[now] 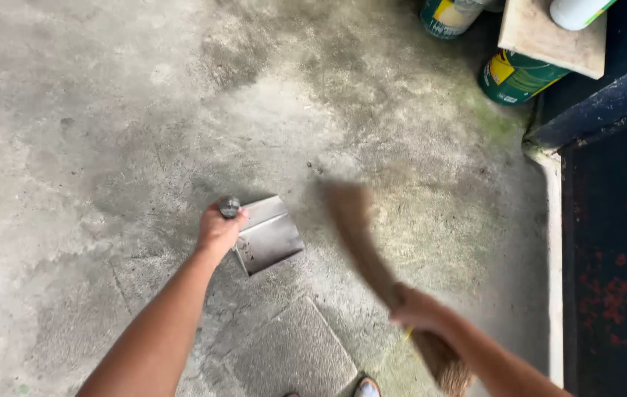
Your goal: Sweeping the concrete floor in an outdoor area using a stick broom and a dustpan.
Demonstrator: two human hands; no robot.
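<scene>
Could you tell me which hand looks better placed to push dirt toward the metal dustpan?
Probably the right hand: it grips the broom, whose blurred bristles lie just beside the dustpan. The left hand holds the dustpan's handle.

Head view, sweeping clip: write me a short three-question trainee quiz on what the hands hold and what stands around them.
1. True or false: the left hand grips the handle of a grey metal dustpan resting on the concrete floor.
2. What does the right hand hold?
A. a mop
B. a brown straw broom
C. a rag
3. Fill in: in the top right corner, two green ____ stand by a pale board.

Key
1. True.
2. B; its bristle end is blurred and lies just right of the dustpan.
3. Cans; the board rests on one.
</scene>
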